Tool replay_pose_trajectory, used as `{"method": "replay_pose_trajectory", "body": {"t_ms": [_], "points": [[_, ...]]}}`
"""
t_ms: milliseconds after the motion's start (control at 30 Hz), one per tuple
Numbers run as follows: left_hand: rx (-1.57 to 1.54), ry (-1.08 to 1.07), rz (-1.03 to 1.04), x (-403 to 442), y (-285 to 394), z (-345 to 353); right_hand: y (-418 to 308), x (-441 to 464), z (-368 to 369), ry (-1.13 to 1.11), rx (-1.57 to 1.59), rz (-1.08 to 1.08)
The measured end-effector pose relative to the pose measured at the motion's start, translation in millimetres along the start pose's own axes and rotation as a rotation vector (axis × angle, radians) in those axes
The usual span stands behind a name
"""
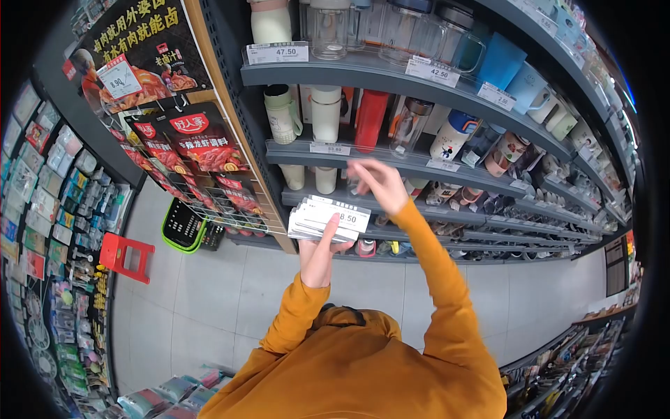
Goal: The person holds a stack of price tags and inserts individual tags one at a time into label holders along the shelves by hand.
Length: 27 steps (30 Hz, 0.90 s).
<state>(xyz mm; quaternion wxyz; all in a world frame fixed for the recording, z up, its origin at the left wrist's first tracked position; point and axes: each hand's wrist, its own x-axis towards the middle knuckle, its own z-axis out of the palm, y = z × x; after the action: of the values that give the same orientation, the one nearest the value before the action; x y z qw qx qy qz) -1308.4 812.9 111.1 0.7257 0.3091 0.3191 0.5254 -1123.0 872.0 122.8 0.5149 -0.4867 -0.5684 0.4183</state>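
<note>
My left hand (325, 250) holds a stack of white price tags (328, 216), with the thumb pressed over the front one. The digits "8.50" show beside the thumb. My right hand (382, 183) is raised in front of the shelf edge, to the right of and above the stack. Its fingers are loosely bent, with a gap between them and the thumb, and I see nothing held there. Just behind it stands a clear glass cup (353, 183), partly hidden. A price label (329, 149) sits on the shelf edge above, below a white tumbler (326, 115) and a red one (371, 120).
Shelves of cups and bottles curve away to the right. Hanging red seasoning packets (202, 137) are at the left end. A green-rimmed black basket (183, 227) and a red stool (128, 257) stand on the tiled floor. Packed racks (52, 195) line the far left.
</note>
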Motion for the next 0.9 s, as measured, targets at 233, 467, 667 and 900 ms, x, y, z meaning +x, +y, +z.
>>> {"method": "replay_pose_trajectory", "body": {"t_ms": [233, 467, 667, 900], "points": [[0.049, -0.053, -0.031, 4.0, -2.3, 19.7, -38.3, -88.8, 6.4, 0.089, -0.029, -0.010], [-0.009, -0.150, -0.054, -0.6, -2.0, 28.2, -45.9, -94.0, -2.6, 0.147, -0.105, -0.018], [-0.058, -0.194, -0.040, -6.0, 2.5, 28.5, -56.9, -97.5, -2.9, 0.138, -0.165, -0.035], [-0.046, -0.207, -0.027, -7.3, 3.2, 27.5, -55.6, -97.8, -2.2, 0.129, -0.207, -0.120]]}}
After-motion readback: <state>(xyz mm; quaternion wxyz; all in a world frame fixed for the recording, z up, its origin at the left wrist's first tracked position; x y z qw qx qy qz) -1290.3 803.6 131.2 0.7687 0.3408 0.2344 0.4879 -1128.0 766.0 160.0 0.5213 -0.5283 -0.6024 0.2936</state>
